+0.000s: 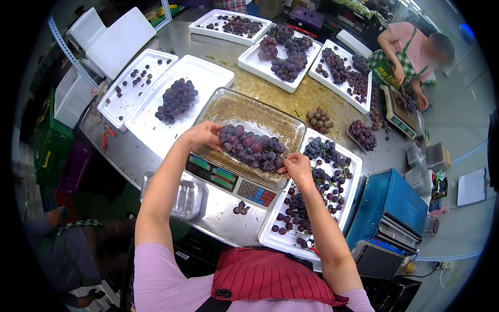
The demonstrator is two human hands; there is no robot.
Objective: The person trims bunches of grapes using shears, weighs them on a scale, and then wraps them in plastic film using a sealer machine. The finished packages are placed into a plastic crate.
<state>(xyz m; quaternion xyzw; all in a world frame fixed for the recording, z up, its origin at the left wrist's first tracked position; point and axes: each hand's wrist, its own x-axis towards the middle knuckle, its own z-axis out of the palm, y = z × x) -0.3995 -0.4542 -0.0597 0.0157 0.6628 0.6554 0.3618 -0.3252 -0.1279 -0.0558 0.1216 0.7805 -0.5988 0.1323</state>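
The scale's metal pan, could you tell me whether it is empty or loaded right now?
Loaded. A clear box of dark grapes sits in the metal pan, held by the left hand and right hand at its ends.

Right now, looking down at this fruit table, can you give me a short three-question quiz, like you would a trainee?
1. True or false: the clear punnet of grapes sits on the scale's metal pan.
2. Which hand grips the punnet's end nearest the white tray holding one dark bunch? A) left hand B) right hand
3. What lies on the table just below the scale's keypad?

Key: 1 true; 2 A; 3 a few loose grapes.
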